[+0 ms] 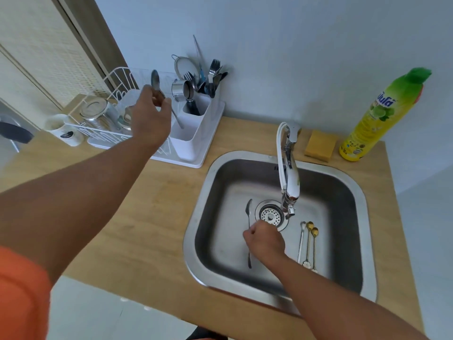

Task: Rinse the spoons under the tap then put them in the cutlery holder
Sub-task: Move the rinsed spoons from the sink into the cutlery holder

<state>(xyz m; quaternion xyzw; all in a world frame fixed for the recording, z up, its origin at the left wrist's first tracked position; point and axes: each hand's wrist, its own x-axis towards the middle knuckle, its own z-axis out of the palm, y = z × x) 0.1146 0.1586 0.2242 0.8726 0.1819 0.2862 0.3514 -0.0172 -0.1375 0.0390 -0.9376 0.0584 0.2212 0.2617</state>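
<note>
Steel sink (191, 241) first, closest to the person. The right hand (264, 241) is down inside it, fingers curled tight round the middle of a long spoon (249, 209). That spoon lies on the sink floor, just beside the drain (269, 214). Three thin spoons (307, 241), one silver and two gold, lie side by side to the right of the hand, not yet picked up. The tap (289, 173) hangs over the drain, and I can see no water coming out of it.

Further off, past the wooden counter (147, 204), the left hand (149, 119) pinches a big spoon (155, 81) by its handle. The scoop end points up and the handle tip points down, right over the front part of the white cutlery holder (193, 143). Forks (213, 69) stand in the back part.

To do this bit well, I think the left hand should go lower so the handle tip is inside the front part, then let go gently so the spoon does not bounce out. The right hand should lift its spoon up under the tap and turn it, so both sides get wet.

By the wall sit a yellow sponge (320, 146) and a soap bottle (377, 119)
</note>
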